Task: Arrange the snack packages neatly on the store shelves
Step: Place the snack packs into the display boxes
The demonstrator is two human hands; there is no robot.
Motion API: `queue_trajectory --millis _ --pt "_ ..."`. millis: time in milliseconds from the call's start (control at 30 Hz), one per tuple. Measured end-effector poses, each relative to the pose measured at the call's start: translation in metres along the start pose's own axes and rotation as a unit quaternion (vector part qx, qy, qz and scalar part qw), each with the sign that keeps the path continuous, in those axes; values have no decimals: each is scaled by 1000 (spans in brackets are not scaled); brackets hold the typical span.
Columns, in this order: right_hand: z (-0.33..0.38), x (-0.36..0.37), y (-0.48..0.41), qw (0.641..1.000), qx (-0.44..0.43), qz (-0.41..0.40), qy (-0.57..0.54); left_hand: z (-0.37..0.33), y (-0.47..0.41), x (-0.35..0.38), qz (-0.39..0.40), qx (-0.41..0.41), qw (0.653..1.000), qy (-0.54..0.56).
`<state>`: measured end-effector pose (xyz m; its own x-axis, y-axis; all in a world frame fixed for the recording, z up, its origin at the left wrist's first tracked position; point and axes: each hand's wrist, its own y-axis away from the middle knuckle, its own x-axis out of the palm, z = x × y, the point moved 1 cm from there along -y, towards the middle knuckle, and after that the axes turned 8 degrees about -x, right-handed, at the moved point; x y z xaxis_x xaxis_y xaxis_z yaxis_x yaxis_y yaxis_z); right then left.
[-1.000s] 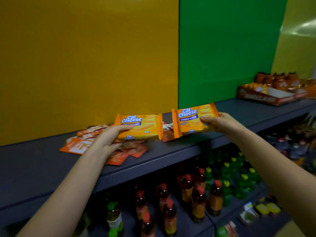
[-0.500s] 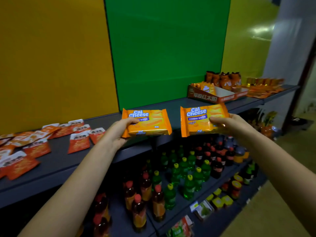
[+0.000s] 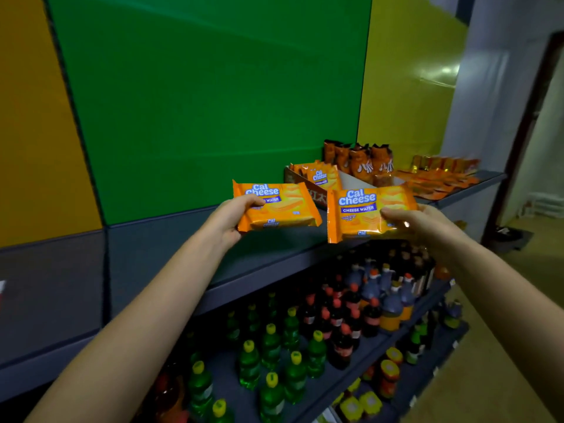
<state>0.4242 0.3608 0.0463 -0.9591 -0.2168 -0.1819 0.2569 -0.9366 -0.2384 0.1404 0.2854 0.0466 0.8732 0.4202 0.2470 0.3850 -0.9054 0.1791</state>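
My left hand (image 3: 229,219) grips an orange Cal Cheese wafer pack (image 3: 285,206) by its left end, held above the dark grey shelf (image 3: 171,257). My right hand (image 3: 419,225) grips a second Cal Cheese pack (image 3: 360,213) by its right side, just to the right of the first. Both packs face me, slightly tilted, apart from each other. Behind them on the shelf stands an open cardboard display box (image 3: 305,183) with more Cal Cheese packs (image 3: 320,176) upright in it.
Orange-brown snack bags (image 3: 360,161) stand behind the box, and flat orange packets (image 3: 439,181) lie along the shelf's right end. Lower shelves hold green bottles (image 3: 271,346) and dark drink bottles (image 3: 351,306). Green and yellow panels back the shelf. Floor lies at right.
The view has swung further right along the shelf with both packs still held; the red packets at the left have left the frame and the display box is now close behind the packs.
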Motion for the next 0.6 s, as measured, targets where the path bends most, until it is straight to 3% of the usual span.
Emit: queue_trajectory --millis 333,600 --pt "-37 -84 -135 999 -26 -11 -18 -3 -107 109 -38 47 997 -38" --pt "-64 -115 -244 997 -57 45 -28 1 -182 171 -129 87 985 -74"
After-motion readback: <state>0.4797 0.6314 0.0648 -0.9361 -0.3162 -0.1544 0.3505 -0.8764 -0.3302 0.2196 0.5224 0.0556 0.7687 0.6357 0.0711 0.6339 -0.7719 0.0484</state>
